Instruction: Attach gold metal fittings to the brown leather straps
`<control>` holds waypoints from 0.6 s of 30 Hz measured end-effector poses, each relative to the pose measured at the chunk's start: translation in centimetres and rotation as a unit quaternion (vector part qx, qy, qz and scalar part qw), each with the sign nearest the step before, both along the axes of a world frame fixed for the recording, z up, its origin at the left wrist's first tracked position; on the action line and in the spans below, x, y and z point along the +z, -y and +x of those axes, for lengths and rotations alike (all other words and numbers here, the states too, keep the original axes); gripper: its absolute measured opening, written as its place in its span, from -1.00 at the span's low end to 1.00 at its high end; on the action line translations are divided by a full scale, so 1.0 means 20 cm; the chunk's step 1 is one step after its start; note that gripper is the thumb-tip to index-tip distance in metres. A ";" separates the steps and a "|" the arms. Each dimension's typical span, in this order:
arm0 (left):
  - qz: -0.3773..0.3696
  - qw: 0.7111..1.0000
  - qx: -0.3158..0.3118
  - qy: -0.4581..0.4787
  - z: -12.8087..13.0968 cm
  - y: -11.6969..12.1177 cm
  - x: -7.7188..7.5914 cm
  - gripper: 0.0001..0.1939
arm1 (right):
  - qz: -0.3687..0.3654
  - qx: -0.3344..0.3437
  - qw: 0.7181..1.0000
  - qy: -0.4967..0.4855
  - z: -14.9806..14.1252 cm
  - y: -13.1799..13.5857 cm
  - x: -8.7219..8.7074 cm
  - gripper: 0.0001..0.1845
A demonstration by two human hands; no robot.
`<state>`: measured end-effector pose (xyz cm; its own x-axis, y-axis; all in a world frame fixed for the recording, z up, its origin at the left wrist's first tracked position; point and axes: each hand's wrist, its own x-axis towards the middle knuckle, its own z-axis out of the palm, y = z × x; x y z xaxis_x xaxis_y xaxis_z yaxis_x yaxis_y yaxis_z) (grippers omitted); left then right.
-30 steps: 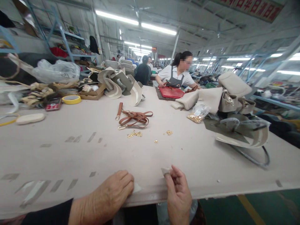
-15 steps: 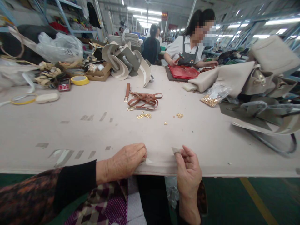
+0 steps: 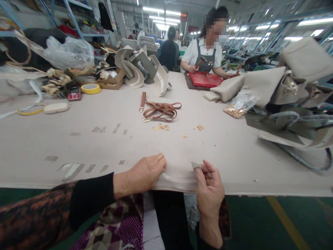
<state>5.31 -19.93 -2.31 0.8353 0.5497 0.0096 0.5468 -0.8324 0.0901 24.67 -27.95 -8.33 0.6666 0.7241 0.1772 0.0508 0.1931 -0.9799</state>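
Note:
My left hand is closed in a pinch at the near edge of the table. What its fingertips hold, if anything, is hidden. A small whitish scrap shows just beside those fingers. Between thumb and forefinger, my right hand grips a small grey-beige pointed scrap, its other fingers loosely curled. Beyond both hands lie a coiled brown leather strap with gold clasps and small piles of gold metal pieces.
Tape patches mark the table at left. A yellow tape roll and a cardboard box stand at the back left. Beige bags and a plastic bag of gold parts crowd the right. Opposite, a co-worker holds a hammer over red leather.
My left hand has shifted slightly right and up along the table edge. My right hand has hardly moved, with the scrap still in it. The co-worker opposite leans differently.

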 end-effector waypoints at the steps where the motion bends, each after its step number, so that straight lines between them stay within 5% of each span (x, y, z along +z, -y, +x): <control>1: -0.003 1.000 0.001 -0.008 0.00 0.00 0.01 -0.86 | 0.000 0.000 1.000 0.000 0.00 0.00 0.00 -0.55; 18: -0.040 0.997 0.066 0.001 0.05 -0.03 0.02 -0.84 | 0.000 0.000 1.000 0.003 0.00 0.00 0.00 -0.54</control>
